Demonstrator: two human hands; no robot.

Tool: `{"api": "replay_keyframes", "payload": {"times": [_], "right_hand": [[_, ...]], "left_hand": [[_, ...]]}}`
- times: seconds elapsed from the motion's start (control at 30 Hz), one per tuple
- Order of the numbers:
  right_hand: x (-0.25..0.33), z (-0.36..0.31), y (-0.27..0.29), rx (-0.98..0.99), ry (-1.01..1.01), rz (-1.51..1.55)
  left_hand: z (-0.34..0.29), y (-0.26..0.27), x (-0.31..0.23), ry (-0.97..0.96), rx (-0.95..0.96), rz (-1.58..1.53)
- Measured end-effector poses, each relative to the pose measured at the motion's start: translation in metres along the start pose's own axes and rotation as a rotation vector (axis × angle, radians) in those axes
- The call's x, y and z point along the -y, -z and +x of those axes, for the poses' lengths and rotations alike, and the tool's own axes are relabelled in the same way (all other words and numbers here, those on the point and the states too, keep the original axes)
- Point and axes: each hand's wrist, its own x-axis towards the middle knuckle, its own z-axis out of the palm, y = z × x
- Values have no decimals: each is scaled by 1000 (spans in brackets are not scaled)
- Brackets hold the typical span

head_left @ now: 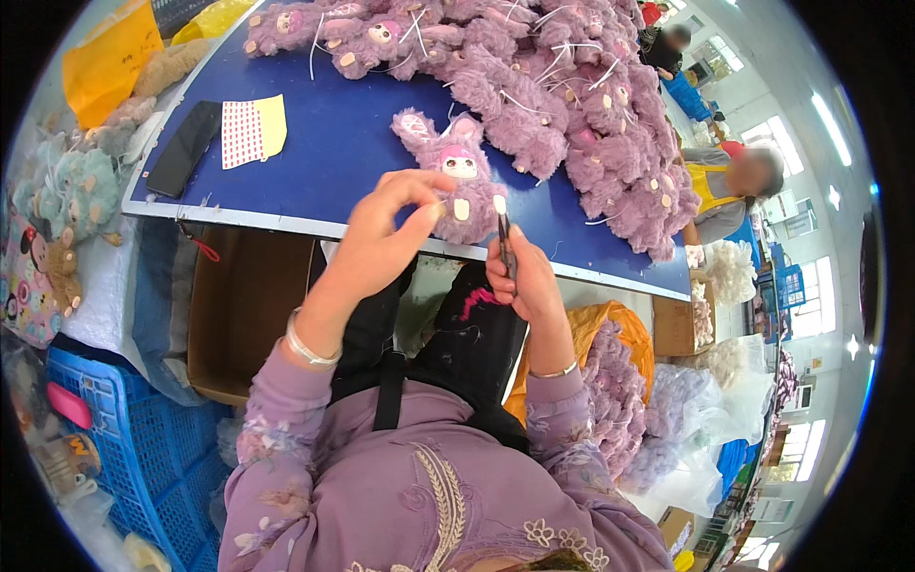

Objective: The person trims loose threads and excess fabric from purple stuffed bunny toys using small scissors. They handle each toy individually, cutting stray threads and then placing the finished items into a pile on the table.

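Observation:
A purple plush toy (464, 214) with long ears and a pale doll face lies face up near the table's front edge. My left hand (386, 227) is at its left side, with thumb and index finger curled together by one foot. What they pinch, if anything, is too small to make out. In my right hand (529, 281) is a slim dark hand tool (507, 250), like tweezers or thread snips. Its tip is beside the toy's right foot pad (499, 204).
Many similar purple plush toys (591, 114), with white ties, are heaped across the back and right of the blue table (315, 181). A black phone (183, 148) and a sticker sheet (250, 133) lie at left. Blue crates (124, 429) and a cardboard box (243, 315) stand below.

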Motion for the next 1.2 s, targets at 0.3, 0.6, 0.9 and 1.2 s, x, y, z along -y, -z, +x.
{"api": "replay_keyframes", "payload": {"times": [0.3,0.6,0.9,1.2], "right_hand": [[-10,-18,0,6,52,-142],[-12,17,-4,-42,198,-145],[-12,38,0,-19,278,-180],[-12,32,1,-3,228,-159]], "left_hand": [[-17,16,-46,356,198,404],[11,-24,14,16,351,509],[12,-36,32,97,279,462],[9,-36,26,179,237,303]]}}
